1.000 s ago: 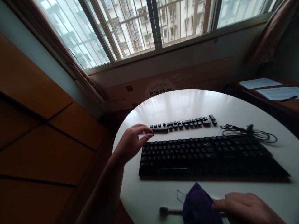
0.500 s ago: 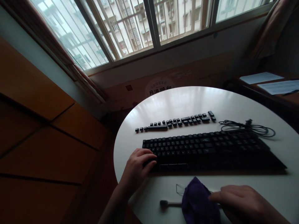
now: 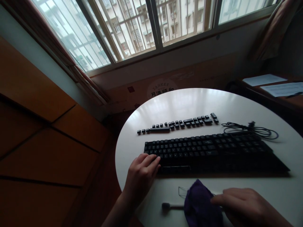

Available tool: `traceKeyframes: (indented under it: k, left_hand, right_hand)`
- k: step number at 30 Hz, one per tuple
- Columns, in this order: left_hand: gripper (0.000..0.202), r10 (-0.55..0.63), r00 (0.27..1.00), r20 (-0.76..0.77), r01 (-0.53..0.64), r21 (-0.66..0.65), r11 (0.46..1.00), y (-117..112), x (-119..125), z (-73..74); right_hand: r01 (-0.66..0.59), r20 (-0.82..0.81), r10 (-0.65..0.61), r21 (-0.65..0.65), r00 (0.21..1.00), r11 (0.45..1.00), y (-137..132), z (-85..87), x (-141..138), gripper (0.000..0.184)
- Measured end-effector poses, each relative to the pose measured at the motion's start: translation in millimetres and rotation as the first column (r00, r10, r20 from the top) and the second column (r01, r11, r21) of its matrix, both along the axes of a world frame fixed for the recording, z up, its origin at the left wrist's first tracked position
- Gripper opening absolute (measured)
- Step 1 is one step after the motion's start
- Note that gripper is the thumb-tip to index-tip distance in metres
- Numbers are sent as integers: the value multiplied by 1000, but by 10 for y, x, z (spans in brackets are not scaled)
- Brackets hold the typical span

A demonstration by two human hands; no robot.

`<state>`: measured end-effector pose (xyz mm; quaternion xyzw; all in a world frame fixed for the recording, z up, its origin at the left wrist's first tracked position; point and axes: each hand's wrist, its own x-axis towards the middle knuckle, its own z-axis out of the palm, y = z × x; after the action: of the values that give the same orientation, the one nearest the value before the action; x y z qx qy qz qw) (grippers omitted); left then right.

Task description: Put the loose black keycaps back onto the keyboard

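A black keyboard (image 3: 213, 151) lies across a round white table (image 3: 189, 104). My left hand (image 3: 141, 176) rests on the keyboard's near left corner, fingers curled down over the keys there. A row of loose black keycaps (image 3: 177, 123) lies just behind the keyboard. My right hand (image 3: 243, 206) lies flat at the table's near edge, its fingers touching a purple cloth (image 3: 201, 205). A small dark-tipped brush (image 3: 171, 206) and a clear thin tool (image 3: 183, 191) lie by the cloth.
The keyboard's coiled cable (image 3: 253, 130) lies at the right. A desk with white papers (image 3: 274, 83) stands at the far right. A barred window (image 3: 146, 25) fills the wall behind. Wooden floor (image 3: 47, 151) lies to the left of the table.
My left hand left the loose keycap row and came back to the keyboard's near left corner. The right hand stayed by the purple cloth.
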<state>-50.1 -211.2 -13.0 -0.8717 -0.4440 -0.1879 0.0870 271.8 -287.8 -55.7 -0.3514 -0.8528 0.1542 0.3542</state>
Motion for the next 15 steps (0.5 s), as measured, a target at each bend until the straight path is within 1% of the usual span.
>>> traceKeyframes:
  k: [2, 4, 7, 9, 12, 15]
  left_hand:
    - [30, 4, 999, -51, -3, 2, 1000, -53, -8, -27]
    - [38, 1, 996, -93, -1, -5, 1000, -98, -19, -50]
    - [48, -6, 994, -111, 4, -16, 1000, -133, -31, -50]
    - [48, -14, 997, -77, 13, -20, 1000, -141, -41, -29]
    - [49, -19, 1000, 20, 19, -9, 1000, -152, -62, -1]
    - [46, 4, 996, 92, -6, 24, 1000, -163, -77, -23]
  right_hand:
    - [-5, 23, 5, -1, 1000, 1000, -4, -7, 3, 35]
    - [-6, 37, 6, -4, 999, 1000, -8, -10, 4, 34]
    - [-8, 26, 8, -14, 1000, 1000, -11, -5, -1, 32]
    - [-10, 17, 10, -14, 1000, 1000, -11, -2, -7, 32]
    - [-4, 22, 3, 10, 1000, 1000, -9, -12, -21, 34]
    - [9, 35, -10, 34, 999, 999, -8, -40, -31, 33]
